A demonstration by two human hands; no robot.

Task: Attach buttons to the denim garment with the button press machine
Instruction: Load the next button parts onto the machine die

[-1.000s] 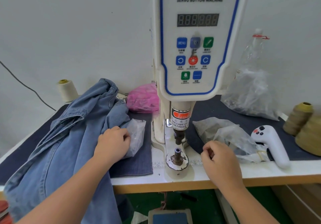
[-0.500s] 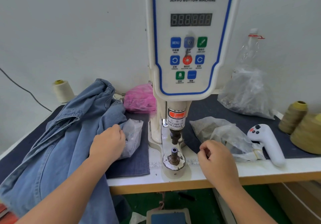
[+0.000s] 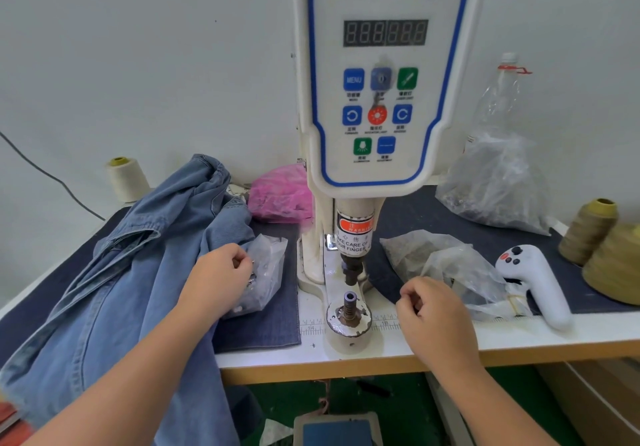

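Note:
The servo button machine (image 3: 381,82) stands at the table's middle, its punch (image 3: 351,269) raised above the lower die (image 3: 349,307). Nothing lies on the die. A light blue denim garment (image 3: 131,272) is heaped on the left and hangs over the front edge. My left hand (image 3: 218,279) is at the mouth of a clear bag of metal buttons (image 3: 268,269), fingertips curled and pinching a small metal piece. My right hand (image 3: 433,310) rests right of the die beside another clear bag (image 3: 450,262), thumb against curled fingers; what it holds is hidden.
A dark denim mat (image 3: 270,324) covers part of the white table (image 3: 519,334). A white handheld controller (image 3: 540,283), olive thread cones (image 3: 588,227), a cream cone (image 3: 126,179), a pink bag (image 3: 280,196) and a large clear bag (image 3: 495,182) surround the machine. A foot pedal (image 3: 336,428) sits below.
My left hand's fingers have drawn slightly out of the button bag. My right hand has hardly moved. The view has shifted a little.

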